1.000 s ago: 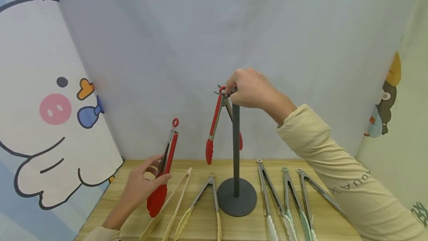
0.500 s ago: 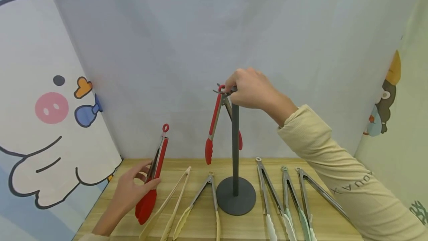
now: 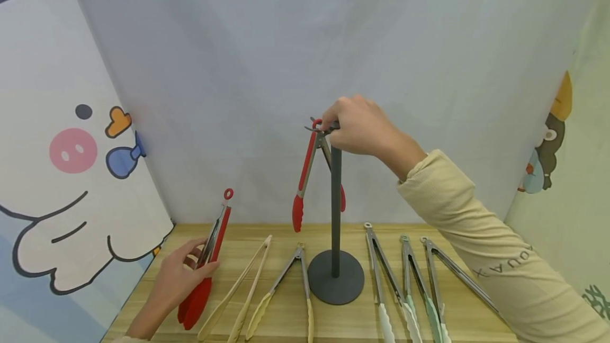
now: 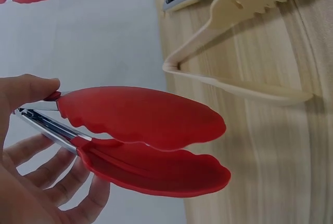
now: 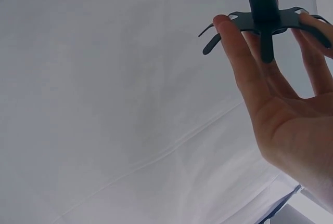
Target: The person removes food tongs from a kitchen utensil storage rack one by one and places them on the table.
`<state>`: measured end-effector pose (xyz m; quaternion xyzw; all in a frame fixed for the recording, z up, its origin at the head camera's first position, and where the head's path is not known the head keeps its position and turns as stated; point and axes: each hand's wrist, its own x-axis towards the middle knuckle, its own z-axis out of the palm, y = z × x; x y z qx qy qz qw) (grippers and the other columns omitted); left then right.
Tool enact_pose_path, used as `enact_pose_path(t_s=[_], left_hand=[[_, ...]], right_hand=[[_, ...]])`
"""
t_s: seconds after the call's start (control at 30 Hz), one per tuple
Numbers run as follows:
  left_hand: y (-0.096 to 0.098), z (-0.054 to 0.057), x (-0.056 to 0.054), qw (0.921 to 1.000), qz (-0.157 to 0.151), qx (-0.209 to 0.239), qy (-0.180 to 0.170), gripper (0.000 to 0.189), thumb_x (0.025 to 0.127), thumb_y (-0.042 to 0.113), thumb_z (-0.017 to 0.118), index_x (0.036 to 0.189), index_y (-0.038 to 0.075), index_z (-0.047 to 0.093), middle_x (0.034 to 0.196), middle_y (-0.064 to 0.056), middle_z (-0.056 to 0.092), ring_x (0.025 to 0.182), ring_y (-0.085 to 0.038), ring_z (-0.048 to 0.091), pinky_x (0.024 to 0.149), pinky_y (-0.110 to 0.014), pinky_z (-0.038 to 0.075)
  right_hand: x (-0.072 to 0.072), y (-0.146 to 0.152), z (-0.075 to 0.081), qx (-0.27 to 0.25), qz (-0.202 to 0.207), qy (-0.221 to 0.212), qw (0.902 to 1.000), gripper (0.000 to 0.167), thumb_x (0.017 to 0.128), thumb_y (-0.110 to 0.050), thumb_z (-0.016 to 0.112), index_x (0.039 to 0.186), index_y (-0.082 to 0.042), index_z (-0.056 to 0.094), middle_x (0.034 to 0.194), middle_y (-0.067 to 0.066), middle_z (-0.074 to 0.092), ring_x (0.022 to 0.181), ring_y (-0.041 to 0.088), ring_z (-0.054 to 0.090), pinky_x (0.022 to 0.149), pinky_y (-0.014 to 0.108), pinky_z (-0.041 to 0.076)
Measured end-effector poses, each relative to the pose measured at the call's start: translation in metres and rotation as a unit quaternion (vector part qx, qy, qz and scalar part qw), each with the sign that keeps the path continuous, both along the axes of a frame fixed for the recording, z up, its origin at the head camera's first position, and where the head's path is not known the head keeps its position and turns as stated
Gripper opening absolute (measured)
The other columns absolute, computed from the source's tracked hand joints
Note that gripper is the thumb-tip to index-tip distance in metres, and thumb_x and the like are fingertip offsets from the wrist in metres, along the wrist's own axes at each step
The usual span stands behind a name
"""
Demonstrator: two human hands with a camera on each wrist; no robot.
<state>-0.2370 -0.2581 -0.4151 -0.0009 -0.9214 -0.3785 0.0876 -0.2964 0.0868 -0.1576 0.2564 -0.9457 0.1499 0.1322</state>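
In the head view my left hand (image 3: 172,278) grips a pair of red-tipped tongs (image 3: 197,300) between thumb and fingers, over the left of the table. Their red hanging ring points up, and in the left wrist view the two scalloped red heads (image 4: 140,115) stand slightly apart. My right hand (image 3: 361,127) holds the top of a dark grey stand (image 3: 336,200), its fingers among the curved hooks (image 5: 266,42) in the right wrist view. From a hook left of the pole hangs a second pair of red tongs (image 3: 305,173), arms spread, one arm partly behind the pole.
Beige tongs (image 3: 244,311) and yellow-tipped tongs (image 3: 311,316) lie left of the stand's round base (image 3: 336,292). On the right lie white-tipped tongs (image 3: 385,322), green-tipped tongs (image 3: 432,314) and another metal pair (image 3: 469,277), partly under the right sleeve (image 3: 495,258). A pale cloth (image 3: 238,94) hangs behind.
My left hand has moved left and down with the red tongs, away from the stand. The right hand stays at the stand's top, and the hanging tongs keep their place.
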Motion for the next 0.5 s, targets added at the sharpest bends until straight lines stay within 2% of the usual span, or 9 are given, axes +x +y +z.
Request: enact_pose_path(t_s=[0.07,0.5], left_hand=[[-0.003,-0.004,-0.001,0.9999,0.008,-0.009,-0.009,0.057,0.08,0.036,0.075,0.127,0.01,0.057,0.093,-0.008,0.06,0.075,-0.018,0.052,0.055,-0.028,0.044],[-0.016,-0.03,-0.004,0.9962,0.035,-0.065,-0.047,0.057,0.079,0.039,0.074,0.123,0.007,0.059,0.086,-0.004,0.06,0.068,-0.015,0.054,0.05,-0.03,0.042]], right_hand=[[0.001,0.0,0.0,0.0,0.0,-0.001,1.0,0.047,0.069,0.006,0.042,0.099,-0.009,0.075,0.098,0.007,0.068,0.051,0.012,0.022,0.049,0.027,0.021],[0.003,0.001,0.001,0.002,0.012,0.004,0.9999,0.048,0.068,0.006,0.041,0.096,-0.01,0.076,0.088,0.006,0.068,0.052,0.013,0.024,0.05,0.027,0.021]])
